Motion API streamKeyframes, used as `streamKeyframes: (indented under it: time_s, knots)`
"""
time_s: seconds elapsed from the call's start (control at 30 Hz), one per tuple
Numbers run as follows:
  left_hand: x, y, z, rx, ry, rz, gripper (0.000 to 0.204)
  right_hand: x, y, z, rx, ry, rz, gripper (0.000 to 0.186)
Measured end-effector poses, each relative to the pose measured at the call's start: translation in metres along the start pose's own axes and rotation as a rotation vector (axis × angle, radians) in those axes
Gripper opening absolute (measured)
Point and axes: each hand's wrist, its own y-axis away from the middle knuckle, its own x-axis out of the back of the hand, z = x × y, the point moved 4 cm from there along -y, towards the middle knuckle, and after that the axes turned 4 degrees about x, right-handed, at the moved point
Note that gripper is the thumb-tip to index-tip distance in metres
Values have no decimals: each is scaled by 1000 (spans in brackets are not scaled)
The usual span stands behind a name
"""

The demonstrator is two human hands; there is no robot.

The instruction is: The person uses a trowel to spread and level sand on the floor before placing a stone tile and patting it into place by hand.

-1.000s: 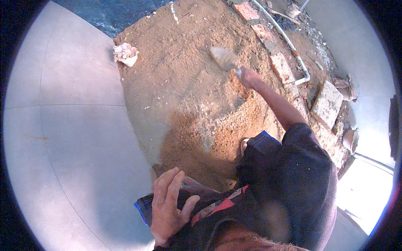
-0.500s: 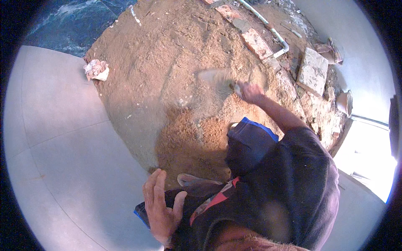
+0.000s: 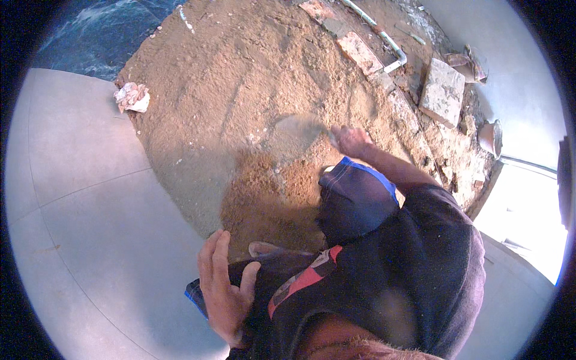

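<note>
My right hand (image 3: 354,143) is closed round the handle of a trowel; its grey blade (image 3: 297,132), smeared by motion, lies against the sand (image 3: 240,90). Damp, crumbly orange-brown sand (image 3: 264,192) is heaped between that blade and my body. Down at the lower left my left hand (image 3: 227,285) hangs beside my leg with fingers and thumb apart, holding nothing. My bent knee in dark cloth with a blue hem hides part of the sand near me.
Smooth grey flooring (image 3: 90,180) borders the sand on the left, with a crumpled paper wad (image 3: 132,97) at its edge. Blue sheeting (image 3: 102,36) covers the far left. Bricks (image 3: 360,53), a white pipe (image 3: 393,51), a concrete block (image 3: 443,93) and a pot-like piece (image 3: 490,138) lie right.
My right hand and the trowel have come slightly nearer my body and to the left across the sand. My left hand remains open, and the view has shifted a little.
</note>
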Motion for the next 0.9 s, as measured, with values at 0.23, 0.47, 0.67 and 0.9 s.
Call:
streamKeyframes:
  time_s: [0.23,0.47,0.67,0.9]
  knots:
    - [0,4,-2,55,-65,21,68,51,-61,47,-359,-215,26,51]
    - [0,8,3,38,-1,28,68,40,-30,44,-541,-615,219,63]
    - [-1,-3,-3,66,-54,-3,69,28,-44,53,-542,-395,89,62]
    - [-6,-18,-7,31,-44,-20,67,17,-119,99,-597,-401,299,53]
